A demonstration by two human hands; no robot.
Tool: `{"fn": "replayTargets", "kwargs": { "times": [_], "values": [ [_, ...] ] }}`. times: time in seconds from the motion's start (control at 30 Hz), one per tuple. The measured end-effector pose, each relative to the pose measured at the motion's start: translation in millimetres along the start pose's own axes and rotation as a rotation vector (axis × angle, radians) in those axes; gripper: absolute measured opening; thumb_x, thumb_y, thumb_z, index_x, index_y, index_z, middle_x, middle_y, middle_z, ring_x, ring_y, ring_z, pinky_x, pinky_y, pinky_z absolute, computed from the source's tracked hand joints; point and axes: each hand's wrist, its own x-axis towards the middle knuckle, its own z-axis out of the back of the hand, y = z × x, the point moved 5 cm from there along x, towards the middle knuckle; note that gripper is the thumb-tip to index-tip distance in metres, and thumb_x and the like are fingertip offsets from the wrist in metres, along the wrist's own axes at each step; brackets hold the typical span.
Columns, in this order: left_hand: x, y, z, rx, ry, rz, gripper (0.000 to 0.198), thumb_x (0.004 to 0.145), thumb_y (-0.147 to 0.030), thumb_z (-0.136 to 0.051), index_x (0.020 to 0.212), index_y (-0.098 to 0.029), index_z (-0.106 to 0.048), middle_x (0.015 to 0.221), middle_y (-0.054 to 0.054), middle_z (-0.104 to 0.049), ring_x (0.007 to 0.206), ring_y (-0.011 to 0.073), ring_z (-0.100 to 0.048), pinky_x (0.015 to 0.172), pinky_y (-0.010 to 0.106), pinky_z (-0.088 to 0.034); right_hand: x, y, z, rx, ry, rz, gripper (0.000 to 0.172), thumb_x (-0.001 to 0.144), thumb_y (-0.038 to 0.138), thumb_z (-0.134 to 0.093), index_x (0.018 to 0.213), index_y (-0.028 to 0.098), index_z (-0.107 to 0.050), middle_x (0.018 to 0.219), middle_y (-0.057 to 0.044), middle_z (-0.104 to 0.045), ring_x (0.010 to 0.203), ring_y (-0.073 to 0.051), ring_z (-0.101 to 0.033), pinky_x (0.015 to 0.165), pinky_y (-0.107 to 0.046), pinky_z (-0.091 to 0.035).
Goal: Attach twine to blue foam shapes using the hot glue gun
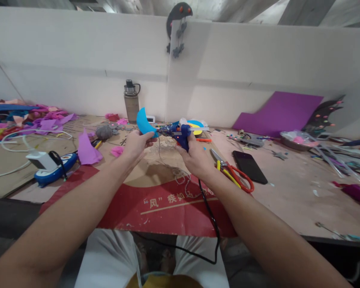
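- one blue crescent: pinched in left hand, above cardboard.
- glue gun: gripped in right hand, aimed at blue crescent.
- string: below, between hands.
- scissors, phone: on counter, right side.

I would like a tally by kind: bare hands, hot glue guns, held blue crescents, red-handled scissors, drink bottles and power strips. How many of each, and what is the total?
Left hand and right hand: 2
Hot glue gun: 1
Held blue crescent: 1
Red-handled scissors: 1
Drink bottle: 1
Power strip: 1
Total: 7
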Motion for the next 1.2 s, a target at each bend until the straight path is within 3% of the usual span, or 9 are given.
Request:
{"fn": "replayTargets", "kwargs": {
  "times": [0.5, 0.77, 1.2],
  "values": [
    [-1.2, -3.2, 0.9, -0.004, -0.017, -0.018, 0.015, 0.063, -0.017, -0.07, 0.074, -0.012, -0.061, 0.069, 0.004, -0.066, 0.057, 0.0116, -0.063, 0.052, 0.021, -0.044, -0.1, -1.9, -2.3, -0.02, -0.016, 0.04, 0.044, 0.086, 0.027, -0.047, 0.128, 0.017, -0.044, 0.104, -0.015, -0.064, 0.091, -0.029, -0.061, 0.078, -0.041, -0.046],
    [-1.0, 0.0, -2.1, 0.018, 0.018, -0.018, 0.018, 0.061, -0.019, -0.071, 0.075, -0.012, -0.063, 0.071, 0.005, -0.067, 0.057, 0.0112, -0.063, 0.051, 0.021, -0.044, 0.8, 0.2, 2.2, -0.043, -0.017, -0.01, 0.042, 0.086, 0.026, -0.046, 0.126, 0.014, -0.045, 0.106, -0.016, -0.064, 0.095, -0.03, -0.06, 0.08, -0.043, -0.047],
    [4.1, -3.3, 5.7, 0.004, -0.047, -0.047, 0.016, 0.062, -0.018, -0.071, 0.074, -0.012, -0.062, 0.071, 0.005, -0.067, 0.058, 0.0121, -0.063, 0.052, 0.021, -0.044, -1.3, 1.3, -2.5, -0.063, -0.011, 0.03, 0.038, 0.085, 0.026, -0.046, 0.121, 0.016, -0.047, 0.093, -0.013, -0.066, 0.082, -0.027, -0.062, 0.07, -0.037, -0.046]
  ]
}}
